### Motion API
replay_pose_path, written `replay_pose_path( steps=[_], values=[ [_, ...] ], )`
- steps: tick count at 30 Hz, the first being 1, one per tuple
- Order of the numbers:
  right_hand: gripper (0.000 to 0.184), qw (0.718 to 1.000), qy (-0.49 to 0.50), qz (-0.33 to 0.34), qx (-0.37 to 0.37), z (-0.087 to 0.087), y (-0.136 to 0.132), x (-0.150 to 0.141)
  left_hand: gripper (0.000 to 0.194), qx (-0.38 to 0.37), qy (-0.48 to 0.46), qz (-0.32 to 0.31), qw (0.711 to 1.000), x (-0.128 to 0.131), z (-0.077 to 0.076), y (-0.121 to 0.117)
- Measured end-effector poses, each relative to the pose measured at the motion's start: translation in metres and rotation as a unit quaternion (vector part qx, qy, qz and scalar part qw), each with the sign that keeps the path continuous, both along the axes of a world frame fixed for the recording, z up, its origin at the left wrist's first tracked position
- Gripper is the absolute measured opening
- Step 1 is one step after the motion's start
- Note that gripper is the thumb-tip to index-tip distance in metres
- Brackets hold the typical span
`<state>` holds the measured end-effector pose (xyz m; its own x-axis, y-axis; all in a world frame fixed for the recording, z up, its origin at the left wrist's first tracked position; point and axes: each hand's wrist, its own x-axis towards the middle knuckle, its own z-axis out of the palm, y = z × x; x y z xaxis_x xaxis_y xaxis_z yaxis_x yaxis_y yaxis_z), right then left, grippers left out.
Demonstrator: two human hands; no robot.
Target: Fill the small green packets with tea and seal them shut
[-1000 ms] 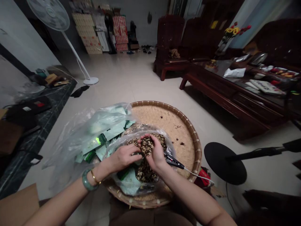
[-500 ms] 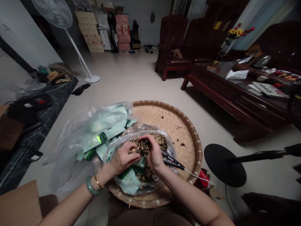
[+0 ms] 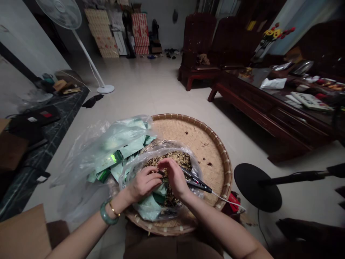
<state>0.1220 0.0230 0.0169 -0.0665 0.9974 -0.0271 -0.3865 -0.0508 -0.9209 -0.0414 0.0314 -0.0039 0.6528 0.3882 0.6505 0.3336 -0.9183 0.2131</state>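
Observation:
My left hand (image 3: 145, 183) is closed, fingertips pinched round a small dark bit I cannot make out. Facing it, my right hand (image 3: 176, 178) is open and cupped, with its fingers bent toward the left one. Both hover over a clear plastic bag (image 3: 192, 149) full of a loose brown-and-tan dried mix (image 3: 176, 157). Pale green packets (image 3: 147, 208) lie in this bag under my left hand. A black hair straightener (image 3: 199, 186) with a white cord rests across the bag beside my right hand. The bag sits in a round woven bamboo tray (image 3: 215, 144).
A second clear bag with many green packets (image 3: 132, 147) overlaps the tray's left side. A black round stand base (image 3: 257, 187) is at right. Also around are a cardboard box (image 3: 24, 232), a white fan (image 3: 105, 89) and a dark wooden table (image 3: 258, 108).
My left fingers have closed together at their tips, where they were apart before. My right hand has dipped slightly and its fingers have drawn nearer to the left hand.

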Motion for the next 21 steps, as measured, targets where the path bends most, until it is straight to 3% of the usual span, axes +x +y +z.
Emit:
replay_pose_path(
  steps=[5,9,11,14,17,21],
  values=[
    [0.024,0.997,-0.037,0.063,-0.039,0.002,-0.002,0.018,0.018,-0.017,0.034,-0.026,0.999,-0.004,0.007,-0.005],
    [0.015,0.976,-0.191,0.092,0.038,0.002,-0.007,0.035,0.017,0.004,0.044,-0.042,0.998,-0.005,0.017,-0.009],
    [0.022,0.947,-0.272,0.131,0.108,0.006,-0.012,0.041,0.019,0.005,0.043,-0.046,0.998,-0.005,0.021,-0.012],
    [0.036,0.877,-0.372,0.179,0.245,0.018,-0.019,0.047,0.022,0.058,0.027,-0.060,0.996,-0.005,0.024,-0.016],
    [0.036,0.808,-0.449,0.151,0.352,0.028,-0.020,0.050,0.023,0.143,0.013,-0.039,0.989,-0.007,0.027,-0.019],
    [0.023,0.741,-0.533,0.100,0.395,0.028,-0.019,0.050,0.023,0.166,0.022,0.025,0.986,-0.006,0.032,-0.019]
  ],
)
